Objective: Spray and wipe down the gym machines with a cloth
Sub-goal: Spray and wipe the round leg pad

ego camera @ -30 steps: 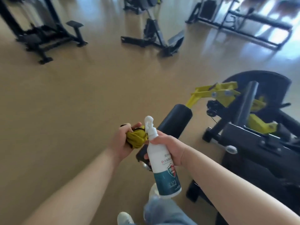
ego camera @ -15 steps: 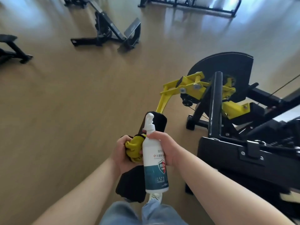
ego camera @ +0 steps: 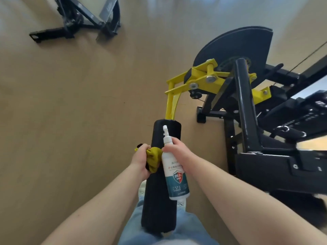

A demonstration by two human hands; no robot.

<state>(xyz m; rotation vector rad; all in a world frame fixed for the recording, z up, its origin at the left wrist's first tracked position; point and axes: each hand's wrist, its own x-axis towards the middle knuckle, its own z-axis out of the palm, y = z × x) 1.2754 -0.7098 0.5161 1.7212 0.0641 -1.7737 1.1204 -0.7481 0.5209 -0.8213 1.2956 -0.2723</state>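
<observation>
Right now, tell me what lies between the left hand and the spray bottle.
The yellow cloth, bunched in the left hand, fills the gap up to the bottle, with the black pad behind. The head view shows this.

Both bare forearms reach forward, hands close side by side. The left hand [ego camera: 140,160] grips a bunched cloth [ego camera: 154,157]; the right hand [ego camera: 177,152] wraps around a spray bottle [ego camera: 177,181].

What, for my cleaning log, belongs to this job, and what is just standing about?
Job: white spray bottle with teal label, in right hand; crumpled yellow cloth, in left hand; black foam roller pad on the yellow-armed machine.
Standing about: black metal frame on the floor.
</observation>
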